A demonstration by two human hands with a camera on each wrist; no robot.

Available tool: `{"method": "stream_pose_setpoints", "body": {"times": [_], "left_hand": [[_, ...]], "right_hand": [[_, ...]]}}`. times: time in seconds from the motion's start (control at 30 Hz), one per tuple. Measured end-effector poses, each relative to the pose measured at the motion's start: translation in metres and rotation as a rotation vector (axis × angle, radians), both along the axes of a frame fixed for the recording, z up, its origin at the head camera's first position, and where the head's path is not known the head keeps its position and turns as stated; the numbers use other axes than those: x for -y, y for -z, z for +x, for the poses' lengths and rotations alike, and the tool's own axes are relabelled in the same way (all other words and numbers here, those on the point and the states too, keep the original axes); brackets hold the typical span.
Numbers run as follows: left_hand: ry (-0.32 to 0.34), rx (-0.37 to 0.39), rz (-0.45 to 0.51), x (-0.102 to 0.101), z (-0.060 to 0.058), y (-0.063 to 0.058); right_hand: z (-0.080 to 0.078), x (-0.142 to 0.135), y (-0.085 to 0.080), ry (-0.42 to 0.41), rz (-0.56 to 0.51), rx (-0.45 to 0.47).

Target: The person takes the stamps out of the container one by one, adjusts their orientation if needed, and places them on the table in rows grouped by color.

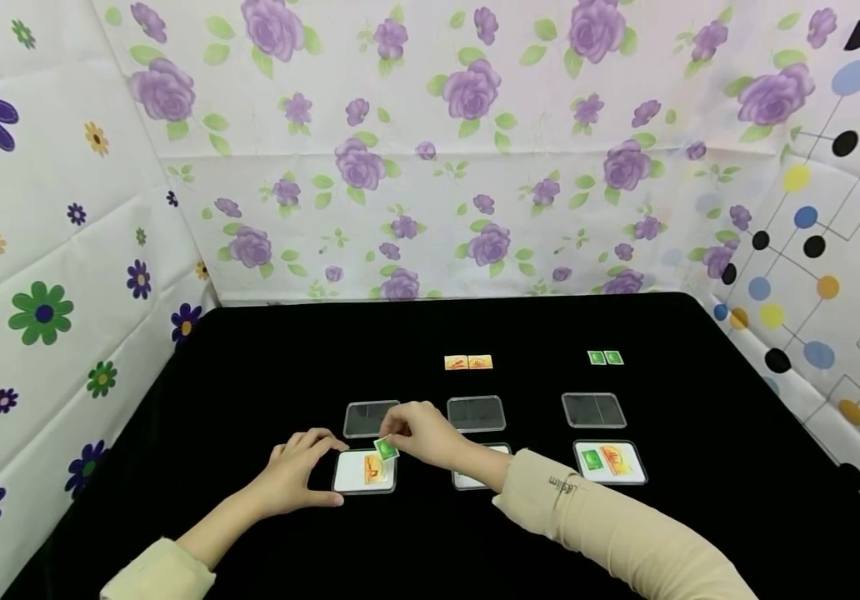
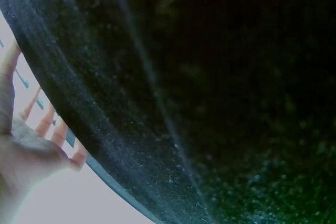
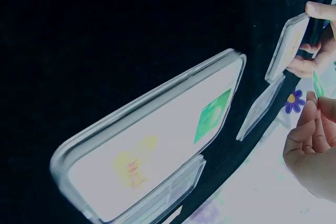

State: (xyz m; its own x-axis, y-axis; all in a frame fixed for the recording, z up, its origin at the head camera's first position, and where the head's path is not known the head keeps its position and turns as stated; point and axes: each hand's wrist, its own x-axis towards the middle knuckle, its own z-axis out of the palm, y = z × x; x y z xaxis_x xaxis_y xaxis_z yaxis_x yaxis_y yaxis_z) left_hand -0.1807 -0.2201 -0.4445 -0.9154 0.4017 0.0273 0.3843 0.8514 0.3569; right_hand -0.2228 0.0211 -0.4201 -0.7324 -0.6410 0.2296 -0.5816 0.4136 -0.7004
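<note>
In the head view my right hand [image 1: 422, 433] pinches a small green picture card [image 1: 386, 449] between thumb and fingers. The card hovers at the upper right corner of the left white-lined clear plastic case [image 1: 347, 475], in which an orange picture card [image 1: 376, 469] lies. My left hand [image 1: 295, 473] is spread at this case's left side, its thumb by the near corner and forefinger by the far corner. The right wrist view shows the held green card [image 3: 318, 85] edge-on above my right hand [image 3: 312, 145], with my left hand [image 3: 320, 51] at the case beyond.
A middle white-lined case [image 1: 467, 481] is partly hidden under my right forearm. The right case [image 1: 628, 475] holds a green and an orange card. Clear lids [image 1: 477, 412] lie behind the cases. Farther back are two orange cards [image 1: 468, 362] and two green cards [image 1: 606, 357].
</note>
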Motion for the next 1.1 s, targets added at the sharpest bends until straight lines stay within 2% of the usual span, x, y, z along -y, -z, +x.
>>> {"method": "stream_pose_setpoints", "body": {"times": [0.1,0.4,0.73,1.1], "left_hand": [[-0.006,-0.007,0.0,0.001,0.0,0.0],[-0.005,-0.01,-0.011,0.003,0.003,0.0],[-0.014,0.022,-0.018,0.003,0.002,-0.003],[-0.009,0.043,-0.056,-0.004,-0.003,-0.007]], "right_hand": [[-0.002,-0.006,0.0,0.004,-0.009,-0.021],[-0.003,-0.019,-0.003,0.009,0.01,0.009],[-0.003,-0.04,-0.006,0.017,0.006,0.016],[-0.014,-0.068,-0.004,0.096,0.006,0.011]]}}
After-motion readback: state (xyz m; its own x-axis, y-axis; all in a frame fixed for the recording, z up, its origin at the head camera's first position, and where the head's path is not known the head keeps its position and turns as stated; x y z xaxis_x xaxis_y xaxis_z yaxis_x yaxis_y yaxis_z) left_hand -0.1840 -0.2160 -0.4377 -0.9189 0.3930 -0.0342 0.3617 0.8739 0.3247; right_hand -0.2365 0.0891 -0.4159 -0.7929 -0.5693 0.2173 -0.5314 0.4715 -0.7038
